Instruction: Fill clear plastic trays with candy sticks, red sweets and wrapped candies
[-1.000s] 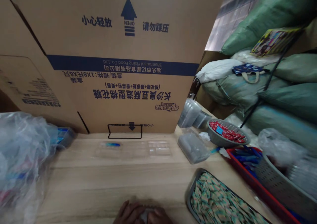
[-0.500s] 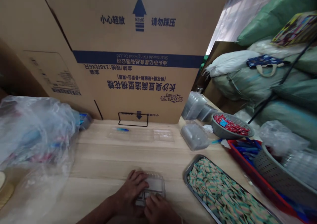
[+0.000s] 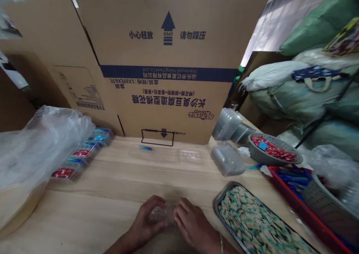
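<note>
A small clear plastic box [image 3: 163,213] is between my two hands, low in the middle of the view. My left hand [image 3: 146,219] curls round its left end, thumb on the near side. At the other end, the bent fingers of my right hand [image 3: 193,221] press against it. Much of the box is covered by fingers and slightly blurred. Just right of my right hand lies a metal tray [image 3: 218,209] heaped with green, pink and cream pieces [image 3: 252,220].
A large cardboard box [image 3: 168,100] stands behind, with a wire stand [image 3: 157,144] before it. Clear boxes [image 3: 227,159] are stacked right, near a grey basket [image 3: 255,146] of red packets and a red bin [image 3: 291,198]. Filled boxes [image 3: 86,151] and plastic film [image 3: 56,130] are left.
My view has shifted left and up, showing more filled boxes. The plastic box's compartments no longer show; my hands now grip it from both ends, with the right hand moved outward.
</note>
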`<state>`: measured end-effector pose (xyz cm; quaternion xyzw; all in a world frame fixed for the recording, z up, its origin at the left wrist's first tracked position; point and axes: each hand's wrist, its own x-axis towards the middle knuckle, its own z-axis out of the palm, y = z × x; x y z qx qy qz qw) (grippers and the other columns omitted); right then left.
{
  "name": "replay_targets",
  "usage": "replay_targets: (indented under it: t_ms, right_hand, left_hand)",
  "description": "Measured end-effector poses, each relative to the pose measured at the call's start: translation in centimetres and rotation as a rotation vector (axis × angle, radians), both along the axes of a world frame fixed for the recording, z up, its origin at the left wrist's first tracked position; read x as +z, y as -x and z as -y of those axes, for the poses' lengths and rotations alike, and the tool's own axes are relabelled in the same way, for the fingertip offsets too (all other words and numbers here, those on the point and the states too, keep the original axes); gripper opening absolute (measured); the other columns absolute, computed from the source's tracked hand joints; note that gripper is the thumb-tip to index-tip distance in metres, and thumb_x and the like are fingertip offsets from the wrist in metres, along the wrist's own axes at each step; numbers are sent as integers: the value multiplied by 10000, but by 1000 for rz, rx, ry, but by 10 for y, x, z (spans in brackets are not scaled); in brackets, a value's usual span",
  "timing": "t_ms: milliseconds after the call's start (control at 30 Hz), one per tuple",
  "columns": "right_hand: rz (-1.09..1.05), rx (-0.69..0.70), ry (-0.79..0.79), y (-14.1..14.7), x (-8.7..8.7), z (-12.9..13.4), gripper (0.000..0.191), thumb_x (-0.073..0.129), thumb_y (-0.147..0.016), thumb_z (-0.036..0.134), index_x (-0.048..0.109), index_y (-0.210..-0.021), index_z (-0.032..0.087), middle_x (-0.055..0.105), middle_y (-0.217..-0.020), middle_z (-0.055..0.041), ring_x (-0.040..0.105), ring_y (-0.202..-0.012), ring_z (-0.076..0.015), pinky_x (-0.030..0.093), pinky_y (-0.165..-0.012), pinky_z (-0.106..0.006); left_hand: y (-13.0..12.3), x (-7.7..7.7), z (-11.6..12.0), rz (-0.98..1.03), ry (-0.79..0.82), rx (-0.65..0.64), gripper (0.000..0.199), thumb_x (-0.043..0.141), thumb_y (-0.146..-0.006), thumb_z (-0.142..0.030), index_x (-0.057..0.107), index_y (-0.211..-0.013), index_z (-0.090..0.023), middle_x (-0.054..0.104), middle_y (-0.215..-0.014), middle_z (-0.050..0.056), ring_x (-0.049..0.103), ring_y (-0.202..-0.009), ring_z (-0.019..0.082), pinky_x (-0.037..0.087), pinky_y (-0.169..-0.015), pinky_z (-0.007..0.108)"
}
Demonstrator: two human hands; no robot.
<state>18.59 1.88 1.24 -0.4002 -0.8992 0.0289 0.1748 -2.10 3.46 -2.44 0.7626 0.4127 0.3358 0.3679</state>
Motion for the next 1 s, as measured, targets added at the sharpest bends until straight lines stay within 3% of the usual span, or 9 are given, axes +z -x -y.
replay_targets:
  t_ms: [100,267,433,500,600,700,767,900,1000]
  right_hand:
    - [-84,13,-20,0,9,-2,117,451,-854,83,475,-847,198,539,-835,-13,533,-787,-154,413,-631,-256]
    - [-203,55,-261,10,-10,2,230,318,-915,103,482,-787,199,547,-744,-16,522,-694,-157,400,-591,-266]
    - [-351,57,-185,3,-5,-1,256,277,-948,141,508,-863,209,568,-794,-17,538,-735,-137,432,-622,-240]
    - [-442,-43,-165,-2,-2,-8,195,329,-936,149,507,-1003,193,571,-972,-63,533,-914,-160,444,-770,-276]
    - [-366,-17,-49,-2,-20,-16,96,511,-875,228,540,-965,208,574,-992,-52,512,-944,-192,418,-820,-335]
    - [-140,96,296,6,-54,-18,342,770,-634,450,580,-798,219,586,-900,0,515,-868,-188,408,-784,-322]
    - [-89,46,432,11,-72,-18,466,828,-497,512,598,-775,217,585,-922,3,509,-898,-197,393,-807,-319]
    - [-77,19,538,12,-78,-21,421,808,-545,514,625,-785,221,587,-939,4,505,-927,-192,364,-838,-304]
    - [-18,88,601,10,-69,-24,379,790,-585,491,635,-803,222,594,-961,-9,514,-946,-197,358,-840,-299]
  left_hand:
    - [-1,14,-2,113,153,96,569,737,-656,-377,527,-1161,-219,584,-1169,84,530,-1127,276,432,-968,411]
    - [2,7,8,-132,-46,142,841,702,-548,-101,412,-1319,-270,509,-1296,77,442,-1207,296,338,-1052,496]
    - [18,6,12,0,-124,115,317,622,-733,-168,592,-1038,-247,643,-975,44,590,-938,205,488,-833,327]
    - [30,15,-8,135,-83,220,244,590,-797,-261,570,-1040,-236,625,-875,24,593,-828,166,486,-748,281]
    - [57,25,-60,280,69,499,485,550,-802,-403,422,-1231,-218,555,-757,-22,540,-645,124,453,-605,242]
    - [92,25,-115,135,239,587,616,596,-696,-478,447,-1189,-139,486,-620,-57,480,-521,117,411,-513,238]
    - [112,23,-141,51,257,611,626,644,-626,-479,497,-1116,-120,461,-572,-64,484,-506,134,414,-505,260]
    - [121,23,-145,-50,137,686,592,699,-575,-432,541,-1078,-164,589,-850,58,583,-834,252,468,-742,391]
    - [93,17,-101,-200,-45,443,526,674,-624,-443,569,-1078,-198,564,-1156,126,482,-1135,316,361,-978,465]
